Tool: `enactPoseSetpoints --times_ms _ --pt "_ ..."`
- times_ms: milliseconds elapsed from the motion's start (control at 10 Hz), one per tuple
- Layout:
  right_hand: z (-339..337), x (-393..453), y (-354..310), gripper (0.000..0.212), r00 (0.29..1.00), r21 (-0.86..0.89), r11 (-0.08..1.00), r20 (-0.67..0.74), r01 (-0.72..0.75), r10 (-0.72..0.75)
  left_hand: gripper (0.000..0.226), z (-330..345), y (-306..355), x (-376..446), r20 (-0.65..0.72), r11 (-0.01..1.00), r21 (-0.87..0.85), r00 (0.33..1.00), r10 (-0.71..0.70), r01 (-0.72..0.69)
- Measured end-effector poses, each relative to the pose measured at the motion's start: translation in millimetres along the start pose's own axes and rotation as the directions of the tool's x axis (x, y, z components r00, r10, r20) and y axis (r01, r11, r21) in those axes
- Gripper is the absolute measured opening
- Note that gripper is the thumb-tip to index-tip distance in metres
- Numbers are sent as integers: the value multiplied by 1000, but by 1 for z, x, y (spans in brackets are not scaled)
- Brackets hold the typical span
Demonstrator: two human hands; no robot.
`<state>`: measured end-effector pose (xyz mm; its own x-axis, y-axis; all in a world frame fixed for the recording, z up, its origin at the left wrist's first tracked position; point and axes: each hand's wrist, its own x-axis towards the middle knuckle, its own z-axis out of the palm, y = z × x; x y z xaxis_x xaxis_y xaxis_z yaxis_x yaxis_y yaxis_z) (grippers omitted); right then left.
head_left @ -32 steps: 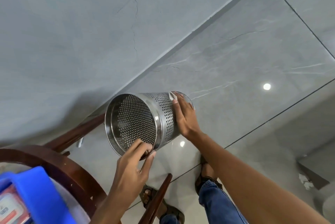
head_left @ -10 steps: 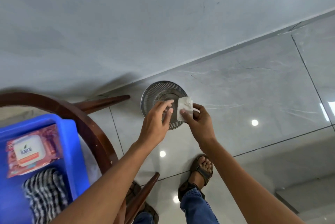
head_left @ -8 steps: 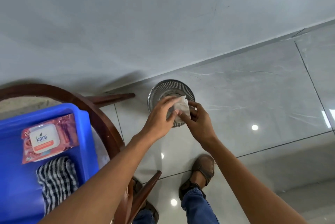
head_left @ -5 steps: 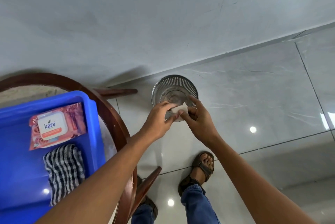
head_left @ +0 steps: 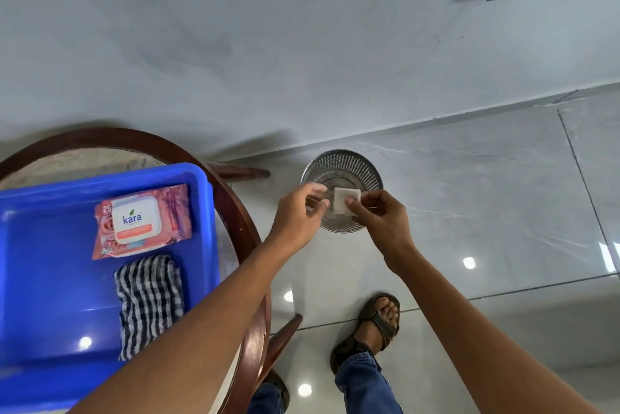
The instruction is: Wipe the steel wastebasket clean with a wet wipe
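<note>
The steel wastebasket [head_left: 339, 156], round and perforated, stands upright on the tiled floor close to the wall, seen from above. Both my hands hover over its mouth and hide its near rim. My right hand [head_left: 382, 215] pinches a small folded white wet wipe [head_left: 345, 200] between thumb and fingers. My left hand [head_left: 298, 215] is just left of the wipe, its thumb and forefinger slightly apart, a small gap from the wipe's edge, with nothing in it.
A round wooden table [head_left: 242, 222] at the left carries a blue plastic tray [head_left: 205, 212] holding a pink wet-wipe pack [head_left: 141, 221] and a black-and-white checked cloth [head_left: 149, 299]. My sandalled foot [head_left: 379, 323] stands on the glossy floor below the basket. The grey wall runs behind.
The basket, held sideways in both hands 3.2 s ago, now stands on the floor. My hands folded the wipe over it; my left fingers have just come off the wipe.
</note>
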<state>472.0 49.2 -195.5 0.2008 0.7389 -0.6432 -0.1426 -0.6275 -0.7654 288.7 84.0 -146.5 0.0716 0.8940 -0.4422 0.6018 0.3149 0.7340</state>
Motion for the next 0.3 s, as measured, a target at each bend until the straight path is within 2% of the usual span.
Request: enactPoseSetpoints --times_ms 100,200,300 --pt "10 16 -1 35 999 -60 998 -50 -19 16 23 -5 -4 0 -18 1000 -6 1000 -20 20" --pt "10 26 8 62 990 -465 883 -138 -63 -1 23 -11 -8 -5 5 1000 -4 1000 -11 11" --pt "8 22 12 51 974 -518 855 -212 -38 -85 22 -19 -11 -7 -15 1000 -15 1000 -17 17"
